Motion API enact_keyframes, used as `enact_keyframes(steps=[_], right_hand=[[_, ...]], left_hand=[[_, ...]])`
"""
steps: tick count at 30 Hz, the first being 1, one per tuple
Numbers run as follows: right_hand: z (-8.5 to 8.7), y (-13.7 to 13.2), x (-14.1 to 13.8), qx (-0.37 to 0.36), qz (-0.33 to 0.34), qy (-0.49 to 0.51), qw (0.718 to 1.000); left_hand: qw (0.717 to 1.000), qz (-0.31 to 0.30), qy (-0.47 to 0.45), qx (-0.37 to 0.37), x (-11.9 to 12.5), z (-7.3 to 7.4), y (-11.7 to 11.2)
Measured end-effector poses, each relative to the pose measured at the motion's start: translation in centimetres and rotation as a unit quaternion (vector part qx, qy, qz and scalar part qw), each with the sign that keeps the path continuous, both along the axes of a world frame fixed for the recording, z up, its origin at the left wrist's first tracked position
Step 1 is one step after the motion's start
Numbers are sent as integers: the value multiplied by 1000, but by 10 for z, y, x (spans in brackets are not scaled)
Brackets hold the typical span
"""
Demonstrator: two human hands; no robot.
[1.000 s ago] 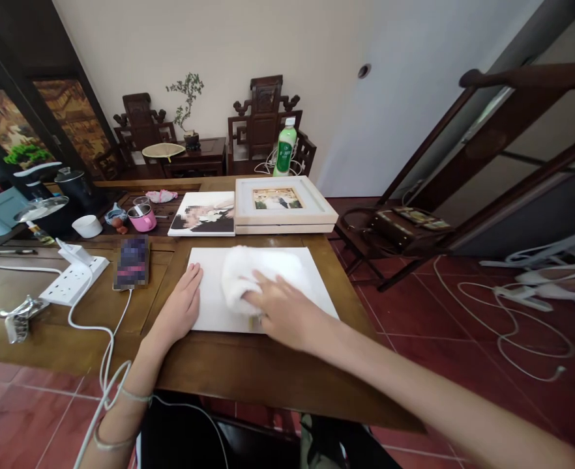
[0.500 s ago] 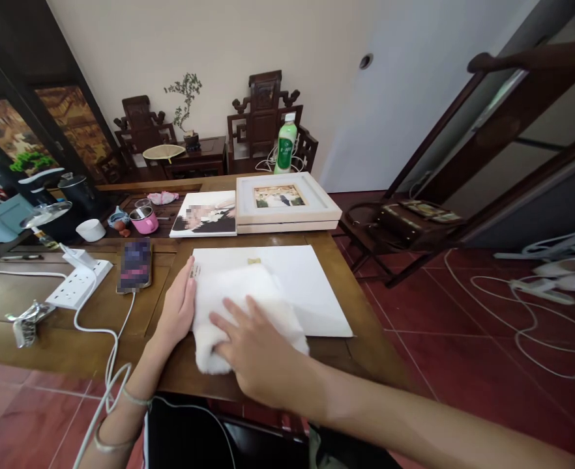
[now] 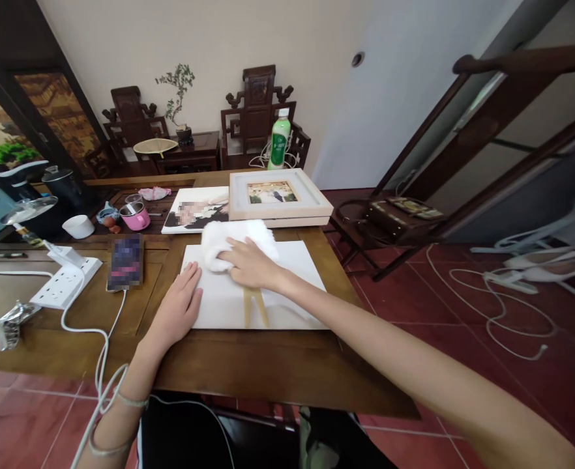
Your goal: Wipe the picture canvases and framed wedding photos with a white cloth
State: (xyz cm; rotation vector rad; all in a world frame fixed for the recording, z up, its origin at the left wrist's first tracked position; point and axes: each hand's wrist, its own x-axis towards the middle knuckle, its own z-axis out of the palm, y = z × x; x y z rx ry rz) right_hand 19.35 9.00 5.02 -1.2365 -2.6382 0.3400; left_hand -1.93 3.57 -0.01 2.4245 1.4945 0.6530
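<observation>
A flat white board (image 3: 278,303) lies on the wooden table (image 3: 248,365) before me, with a gold ribbon (image 3: 255,306) hanging down its near side. My left hand (image 3: 176,306) rests flat and open on the board's left edge. At the board's far edge, my right hand (image 3: 251,263) presses a fluffy white cloth (image 3: 223,236), fingers spread over it. Behind the cloth stands a stack of cream picture frames (image 3: 278,198) and a photo print (image 3: 194,210).
A phone (image 3: 125,262) and a white power strip (image 3: 62,284) with a cable lie to the left. A pink cup (image 3: 137,216), a white bowl (image 3: 77,226) and a green bottle (image 3: 278,139) stand farther back. Cables (image 3: 493,306) trail over the red tile floor at right.
My right hand has swept the cloth from the board's near left corner up to its far edge. The left hand has stayed on the left edge. The gold ribbon now shows near me.
</observation>
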Motion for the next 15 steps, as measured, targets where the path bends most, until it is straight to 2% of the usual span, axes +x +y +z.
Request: enact_keyframes(steps=[4, 7, 10, 15], right_hand=[[-2, 5, -29, 41, 39, 4, 998], [-3, 2, -31, 61, 28, 1, 998], [-2, -4, -12, 55, 10, -9, 998], [-6, -14, 48, 33, -61, -12, 998]], left_hand=[[1000, -7, -9, 12, 0, 2, 1], [1000, -6, -7, 8, 1, 3, 1], [1000, -3, 0, -3, 0, 2, 1], [1000, -6, 8, 0, -2, 0, 2]])
